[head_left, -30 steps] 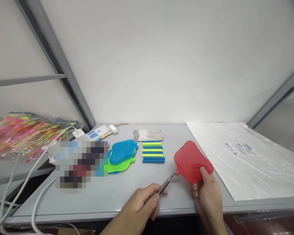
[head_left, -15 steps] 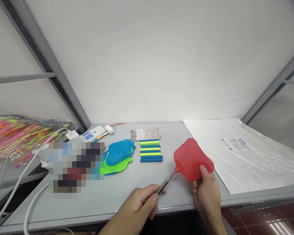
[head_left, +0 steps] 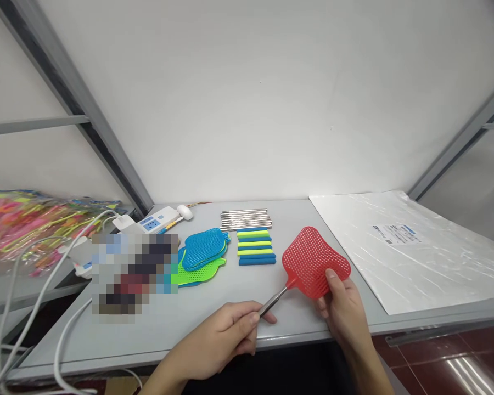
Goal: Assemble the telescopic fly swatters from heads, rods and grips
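A red fly swatter [head_left: 313, 258] with a perforated head and a metal rod is held over the front of the table. My left hand [head_left: 226, 334] is closed around the rod, and the rod's lower end is hidden in the fingers. With the thumb on top and fingers beneath, my right hand [head_left: 343, 302] pinches the lower right corner of the red head. Left of it lie blue and green swatter heads [head_left: 206, 248] in an overlapping pile. Blue and yellow-green handle sleeves [head_left: 256, 252] lie in a stack of rows, with several metal rods [head_left: 247, 219] behind them.
A white plastic sheet or bag [head_left: 395, 263] with a label covers the table's right side. A power strip [head_left: 154, 220] and white cables [head_left: 57, 274] are at the left. Colourful items in clear plastic [head_left: 37, 230] fill a shelf at far left. A blurred patch hides things near the pile.
Both hands and the red fly swatter have shifted slightly left in view, keeping the same grips. The whole view has moved a little; the things on the table stay in place.
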Motion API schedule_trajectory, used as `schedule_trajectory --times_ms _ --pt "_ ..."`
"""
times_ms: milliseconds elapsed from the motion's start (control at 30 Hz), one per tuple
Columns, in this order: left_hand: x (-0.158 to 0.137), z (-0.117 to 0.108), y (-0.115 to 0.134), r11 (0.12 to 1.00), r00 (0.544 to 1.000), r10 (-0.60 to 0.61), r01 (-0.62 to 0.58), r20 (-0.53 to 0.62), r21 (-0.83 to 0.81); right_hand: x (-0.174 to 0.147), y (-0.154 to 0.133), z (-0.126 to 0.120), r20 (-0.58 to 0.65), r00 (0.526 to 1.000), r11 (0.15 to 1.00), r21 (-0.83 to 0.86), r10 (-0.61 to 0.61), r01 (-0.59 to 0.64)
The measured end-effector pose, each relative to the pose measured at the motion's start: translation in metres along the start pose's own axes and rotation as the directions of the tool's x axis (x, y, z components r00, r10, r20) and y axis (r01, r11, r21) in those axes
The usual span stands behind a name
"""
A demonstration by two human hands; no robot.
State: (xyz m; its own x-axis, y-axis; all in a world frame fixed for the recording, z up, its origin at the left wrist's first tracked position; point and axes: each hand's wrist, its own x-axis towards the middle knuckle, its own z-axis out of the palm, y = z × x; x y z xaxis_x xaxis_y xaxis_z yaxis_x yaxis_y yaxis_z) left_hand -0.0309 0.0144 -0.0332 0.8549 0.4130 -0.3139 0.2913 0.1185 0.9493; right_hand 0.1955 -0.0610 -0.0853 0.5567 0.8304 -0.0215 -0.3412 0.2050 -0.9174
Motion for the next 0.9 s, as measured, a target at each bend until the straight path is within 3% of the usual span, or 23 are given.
schedule_trajectory --times_ms 200,367,533,700,900 --pt "-0.004 -0.001 -0.003 1.000 1.000 -0.003 0.002 -0.007 -0.013 -0.005 0.000 -0.002 0.113 0.992 0.998 -0.036 0.057 -0.054" --pt "-0.011 0.000 0.000 0.998 0.999 -0.035 0.036 -0.024 0.046 -0.022 0.002 0.021 0.193 0.966 0.975 -0.174 0.170 -0.137" --pt "-0.015 0.006 0.008 0.984 0.997 -0.020 0.033 -0.074 0.174 -0.023 0.001 0.039 0.272 0.960 0.989 -0.141 0.069 -0.031" --pt "-0.025 0.013 0.020 0.933 0.988 0.042 0.014 -0.148 0.359 -0.027 -0.003 0.043 0.372 0.924 0.995 -0.074 0.085 -0.061" --pt "-0.038 0.017 0.027 0.873 0.975 0.040 0.071 -0.217 0.482 -0.037 -0.003 0.047 0.381 0.918 0.993 -0.076 0.108 -0.085"
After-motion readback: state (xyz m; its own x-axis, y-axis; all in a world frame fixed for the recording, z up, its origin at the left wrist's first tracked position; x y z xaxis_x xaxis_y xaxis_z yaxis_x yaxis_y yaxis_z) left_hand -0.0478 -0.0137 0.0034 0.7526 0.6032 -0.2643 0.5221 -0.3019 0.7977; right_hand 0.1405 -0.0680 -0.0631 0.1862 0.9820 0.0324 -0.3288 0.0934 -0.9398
